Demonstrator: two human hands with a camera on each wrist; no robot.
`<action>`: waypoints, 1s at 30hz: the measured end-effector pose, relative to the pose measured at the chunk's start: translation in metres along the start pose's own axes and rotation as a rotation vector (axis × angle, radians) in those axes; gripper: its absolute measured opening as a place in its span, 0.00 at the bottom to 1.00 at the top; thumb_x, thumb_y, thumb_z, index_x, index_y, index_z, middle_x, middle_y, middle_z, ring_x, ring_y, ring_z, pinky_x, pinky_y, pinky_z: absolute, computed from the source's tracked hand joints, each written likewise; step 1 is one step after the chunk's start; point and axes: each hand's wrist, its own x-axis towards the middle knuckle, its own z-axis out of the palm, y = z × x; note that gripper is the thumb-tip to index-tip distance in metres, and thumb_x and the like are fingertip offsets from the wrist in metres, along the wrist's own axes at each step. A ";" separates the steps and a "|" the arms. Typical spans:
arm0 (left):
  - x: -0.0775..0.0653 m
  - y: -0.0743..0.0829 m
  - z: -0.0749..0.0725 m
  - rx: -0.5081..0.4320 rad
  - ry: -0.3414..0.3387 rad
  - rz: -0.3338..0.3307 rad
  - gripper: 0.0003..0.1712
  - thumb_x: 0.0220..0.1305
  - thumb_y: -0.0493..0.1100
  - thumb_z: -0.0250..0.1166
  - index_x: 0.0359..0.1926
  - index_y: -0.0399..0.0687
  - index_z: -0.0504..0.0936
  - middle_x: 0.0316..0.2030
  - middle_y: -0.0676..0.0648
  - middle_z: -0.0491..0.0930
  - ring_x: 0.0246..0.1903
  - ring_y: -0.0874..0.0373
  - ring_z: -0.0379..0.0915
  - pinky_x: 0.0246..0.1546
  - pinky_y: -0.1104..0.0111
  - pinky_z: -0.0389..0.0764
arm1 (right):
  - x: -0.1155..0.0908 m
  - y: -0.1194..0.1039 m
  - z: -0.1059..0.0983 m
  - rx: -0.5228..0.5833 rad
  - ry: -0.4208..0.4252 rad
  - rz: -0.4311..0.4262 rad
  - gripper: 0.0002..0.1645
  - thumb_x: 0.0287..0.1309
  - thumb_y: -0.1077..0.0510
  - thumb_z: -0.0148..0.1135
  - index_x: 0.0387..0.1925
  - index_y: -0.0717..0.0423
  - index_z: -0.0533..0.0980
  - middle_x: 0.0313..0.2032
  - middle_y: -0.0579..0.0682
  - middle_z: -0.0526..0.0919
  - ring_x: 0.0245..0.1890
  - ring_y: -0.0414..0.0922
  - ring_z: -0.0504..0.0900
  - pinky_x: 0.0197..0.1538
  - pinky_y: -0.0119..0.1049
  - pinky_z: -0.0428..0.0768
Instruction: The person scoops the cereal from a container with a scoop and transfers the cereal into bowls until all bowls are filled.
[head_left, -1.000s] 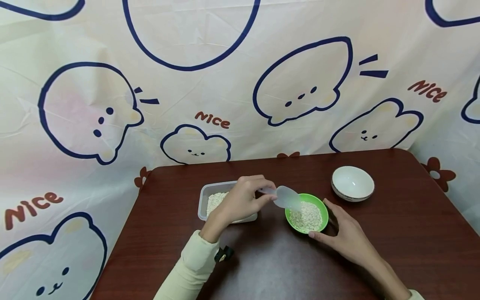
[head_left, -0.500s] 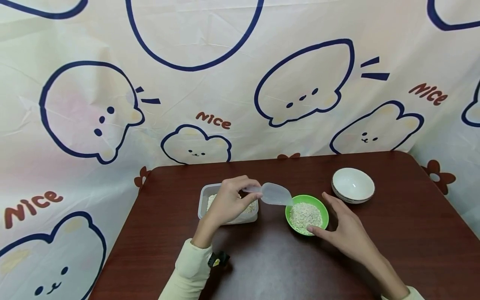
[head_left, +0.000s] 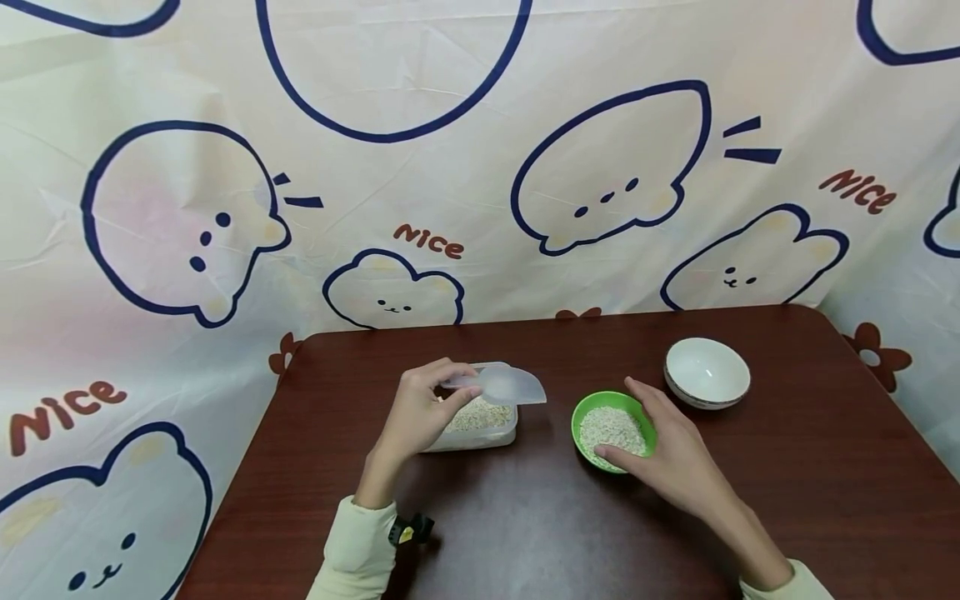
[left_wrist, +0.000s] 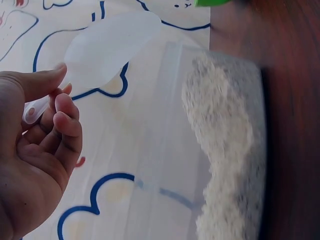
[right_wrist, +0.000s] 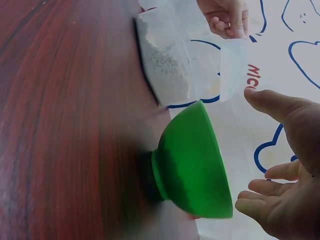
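Note:
My left hand [head_left: 426,408] pinches the handle of a translucent plastic scoop [head_left: 513,387], held over the right part of a clear plastic container [head_left: 480,439]. Pale flakes like oats [left_wrist: 220,120] lie heaped inside that container; the scoop's blade looks bare in the left wrist view. To the right stands a small green bowl [right_wrist: 187,162], upright on its foot, with similar flakes [head_left: 611,429] in it. Beside its rim is my right hand [head_left: 678,458], thumb and fingers spread; the right wrist view shows a gap between fingers and bowl.
White bowls [head_left: 707,372], seemingly stacked, stand at the back right of the dark wood table [head_left: 525,533]. A cloth with cartoon drawings [head_left: 480,200] hangs right behind the table's far edge.
My left hand has carried the scoop leftward from over the green bowl to above the container. The right hand's fingers have come away from the bowl's rim and shifted slightly left.

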 end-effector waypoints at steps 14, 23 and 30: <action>-0.023 -0.025 -0.041 0.086 0.044 -0.086 0.06 0.66 0.37 0.77 0.44 0.48 0.91 0.32 0.51 0.86 0.27 0.62 0.74 0.27 0.69 0.78 | 0.013 -0.021 0.020 0.026 -0.020 -0.024 0.62 0.52 0.41 0.85 0.80 0.57 0.64 0.78 0.59 0.69 0.76 0.60 0.71 0.71 0.64 0.74; -0.035 -0.036 -0.069 0.189 0.039 -0.136 0.07 0.66 0.36 0.77 0.44 0.45 0.91 0.32 0.50 0.85 0.28 0.60 0.73 0.27 0.71 0.76 | 0.019 -0.033 0.032 0.032 -0.042 -0.048 0.60 0.53 0.41 0.85 0.79 0.58 0.65 0.77 0.59 0.70 0.76 0.62 0.71 0.72 0.65 0.73; -0.039 -0.043 -0.087 0.262 0.009 -0.151 0.06 0.66 0.36 0.77 0.41 0.49 0.90 0.29 0.52 0.81 0.26 0.60 0.71 0.26 0.70 0.74 | 0.023 -0.040 0.044 0.029 -0.088 -0.062 0.61 0.54 0.40 0.84 0.80 0.57 0.64 0.78 0.59 0.69 0.77 0.61 0.70 0.73 0.63 0.74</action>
